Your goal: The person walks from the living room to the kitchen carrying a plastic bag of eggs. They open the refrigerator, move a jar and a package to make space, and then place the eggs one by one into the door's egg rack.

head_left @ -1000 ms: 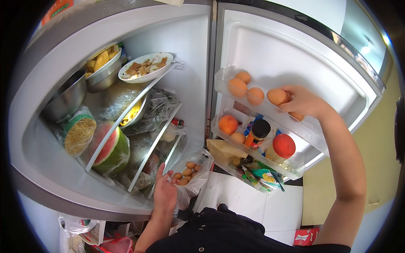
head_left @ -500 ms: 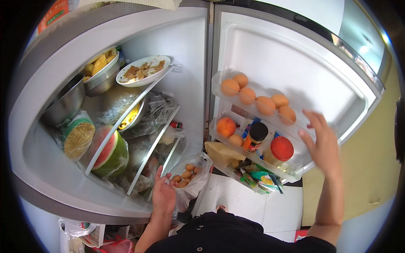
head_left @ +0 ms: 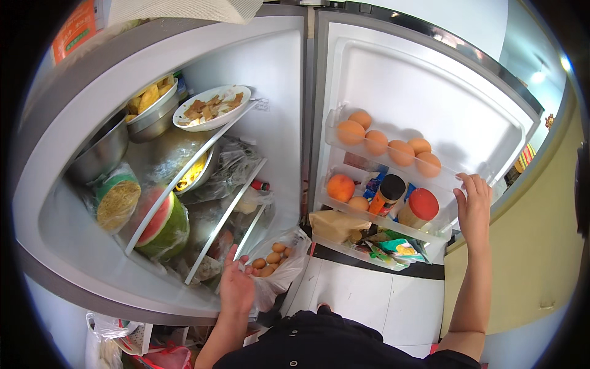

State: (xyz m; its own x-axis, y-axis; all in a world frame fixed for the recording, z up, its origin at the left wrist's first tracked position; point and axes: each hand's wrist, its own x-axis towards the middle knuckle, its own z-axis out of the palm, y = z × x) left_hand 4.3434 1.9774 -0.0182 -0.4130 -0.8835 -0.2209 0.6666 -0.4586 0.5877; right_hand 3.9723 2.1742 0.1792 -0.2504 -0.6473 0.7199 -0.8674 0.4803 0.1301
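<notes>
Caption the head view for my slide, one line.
Left hand at a plastic bag of eggs, right hand by the fridge door's upper shelf, where six eggs sit.

Bright exposure, bowed outer field

Lamp (head_left: pixel 538 76) glares above and right of the right hand (head_left: pixel 474 200); soft shadows mark the door liner (head_left: pixel 418 86) above-left of it. Fridge interior (head_left: pixel 278 141) above the left hand (head_left: pixel 237 288) reads dimmer. Beyond both, straight edges bend, corners blacken

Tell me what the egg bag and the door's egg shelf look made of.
Egg bag: seemingly thin, glossy plastic film; it wrinkles and looks translucent.
Egg shelf: probably smooth, clear, rigid plastic; eggs show through its front, though glass can't be ruled out.
</notes>
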